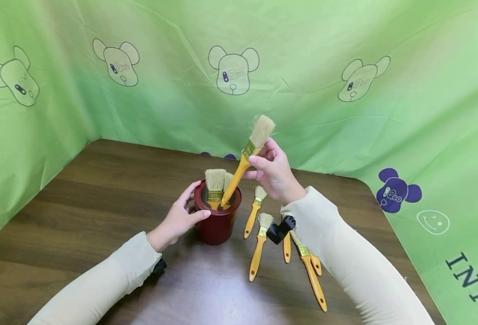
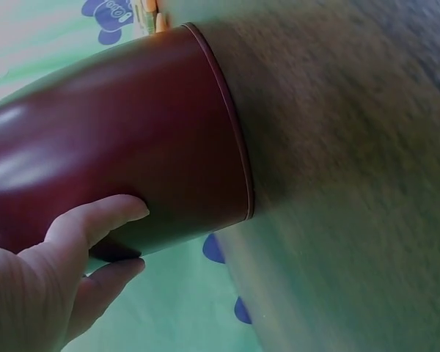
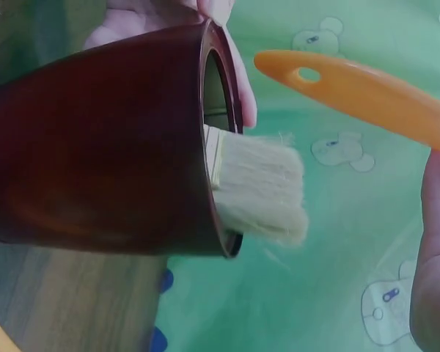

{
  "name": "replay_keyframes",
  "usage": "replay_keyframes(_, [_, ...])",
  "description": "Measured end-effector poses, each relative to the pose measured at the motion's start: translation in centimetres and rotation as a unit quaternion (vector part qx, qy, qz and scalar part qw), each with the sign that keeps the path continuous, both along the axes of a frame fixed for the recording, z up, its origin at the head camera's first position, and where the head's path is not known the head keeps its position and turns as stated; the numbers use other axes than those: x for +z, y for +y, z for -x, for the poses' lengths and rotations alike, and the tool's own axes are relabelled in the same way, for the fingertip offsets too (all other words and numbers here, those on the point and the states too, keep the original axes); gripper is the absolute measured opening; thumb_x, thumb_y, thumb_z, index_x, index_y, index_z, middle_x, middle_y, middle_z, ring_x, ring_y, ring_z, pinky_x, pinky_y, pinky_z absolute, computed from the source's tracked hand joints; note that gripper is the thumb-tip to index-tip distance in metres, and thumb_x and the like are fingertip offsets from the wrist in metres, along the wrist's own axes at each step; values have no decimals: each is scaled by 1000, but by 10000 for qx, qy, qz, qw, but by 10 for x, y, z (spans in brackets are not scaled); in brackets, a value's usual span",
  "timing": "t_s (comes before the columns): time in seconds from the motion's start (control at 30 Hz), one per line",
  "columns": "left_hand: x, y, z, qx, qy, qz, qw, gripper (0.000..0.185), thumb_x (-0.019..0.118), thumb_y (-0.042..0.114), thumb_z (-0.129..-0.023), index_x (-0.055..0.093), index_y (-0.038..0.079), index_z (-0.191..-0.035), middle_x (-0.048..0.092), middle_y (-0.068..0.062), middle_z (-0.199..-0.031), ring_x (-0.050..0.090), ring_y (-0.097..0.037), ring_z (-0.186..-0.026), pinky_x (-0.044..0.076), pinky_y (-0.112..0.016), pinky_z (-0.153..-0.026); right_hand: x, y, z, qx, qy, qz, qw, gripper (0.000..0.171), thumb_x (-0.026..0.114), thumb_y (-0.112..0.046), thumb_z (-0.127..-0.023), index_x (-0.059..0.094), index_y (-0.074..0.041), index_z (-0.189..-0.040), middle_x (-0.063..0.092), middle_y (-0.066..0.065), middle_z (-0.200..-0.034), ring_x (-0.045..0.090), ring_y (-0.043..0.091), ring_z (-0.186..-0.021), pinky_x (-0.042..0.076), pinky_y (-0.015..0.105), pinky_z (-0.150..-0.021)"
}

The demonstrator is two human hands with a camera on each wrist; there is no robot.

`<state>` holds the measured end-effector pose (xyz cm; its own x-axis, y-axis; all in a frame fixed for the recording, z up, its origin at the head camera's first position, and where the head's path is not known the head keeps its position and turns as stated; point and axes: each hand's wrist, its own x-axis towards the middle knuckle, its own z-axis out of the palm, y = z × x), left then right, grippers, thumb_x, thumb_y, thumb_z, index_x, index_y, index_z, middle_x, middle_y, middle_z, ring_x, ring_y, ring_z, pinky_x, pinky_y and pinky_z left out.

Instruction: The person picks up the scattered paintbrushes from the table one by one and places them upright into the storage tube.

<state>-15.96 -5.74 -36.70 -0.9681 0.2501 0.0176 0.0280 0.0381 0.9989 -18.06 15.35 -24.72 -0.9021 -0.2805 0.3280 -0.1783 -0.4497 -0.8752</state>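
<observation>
Your left hand (image 1: 178, 219) wraps the red cup (image 1: 217, 221) on the table (image 1: 80, 198); keep it steady; your right hand (image 1: 274, 174) pinches the brush (image 1: 247, 155), handle tip at the rim; lower it straight, clear of the brushes inside.

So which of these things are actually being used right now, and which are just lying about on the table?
In use:
- right hand, holding a raised paintbrush
- left hand, gripping the dark red cup
- brushes standing in the cup

Lying about:
- loose paintbrushes on the wooden table
- green printed backdrop
</observation>
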Motion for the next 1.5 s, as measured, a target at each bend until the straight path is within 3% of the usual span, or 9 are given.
replay_keyframes(0.23, [1, 0, 0, -83, -53, -37, 9999, 75, 65, 0, -86, 27, 13, -150, 40, -22, -131, 52, -32, -104, 44, -31, -68, -2, -11, -2, -595, -513, -483, 9957, 31, 51, 8, -84, 51, -14, -105, 52, 2, -87, 59, 13, -79, 56, 33, -62])
replay_keyframes(0.43, [1, 0, -1, -87, -10, -32, 10000, 76, 64, 0, -86, 27, 12, -150, 41, -22, -132, 51, -38, -112, 46, -33, -76, -12, -16, -4, -1110, -1013, -1181, 9816, 46, 56, 6, -87, 40, -4, -128, 48, 3, -96, 60, 12, -82, 56, 35, -66])
replay_keyframes(0.53, [1, 0, -1, -80, 35, -39, 10000, 76, 64, -1, -86, 27, 11, -150, 42, -22, -131, 50, -40, -115, 46, -35, -81, -16, -17, -4, -1276, -1060, -1551, 9739, 55, 60, 3, -87, 35, 0, -135, 49, 4, -99, 60, 12, -82, 56, 33, -66])
replay_keyframes(0.67, [1, 1, -1, -82, 45, -32, 10000, 75, 64, -1, -86, 27, 10, -150, 42, -22, -131, 50, -41, -116, 46, -36, -81, -21, -19, -4, -1422, -999, -1940, 9655, 54, 64, 1, -85, 38, 1, -132, 48, 5, -99, 59, 12, -82, 57, 33, -64])
replay_keyframes(0.9, [2, 1, -2, -99, 66, -51, 9999, 74, 64, 1, -86, 27, 10, -150, 41, -23, -129, 51, -39, -112, 45, -32, -73, -28, -24, -7, -1499, -986, -2264, 9574, 45, 67, 2, -82, 44, 0, -121, 49, 6, -98, 57, 13, -82, 57, 34, -63])
replay_keyframes(1.13, [2, 0, -3, -108, 85, -78, 9999, 75, 64, 2, -86, 26, 9, -150, 41, -24, -129, 51, -38, -109, 44, -32, -70, -31, -25, -10, -1303, -842, -2685, 9507, 46, 66, 2, -82, 45, 2, -123, 52, 10, -105, 55, 14, -87, 56, 33, -67])
replay_keyframes(1.5, [1, 1, -2, -46, 70, -38, 10000, 75, 64, 1, -86, 27, 10, -150, 42, -23, -131, 51, -40, -114, 45, -34, -80, -39, -24, -11, -1250, -600, -3007, 9436, 49, 68, 0, -80, 49, 3, -125, 57, 12, -106, 58, 15, -86, 53, 26, -68])
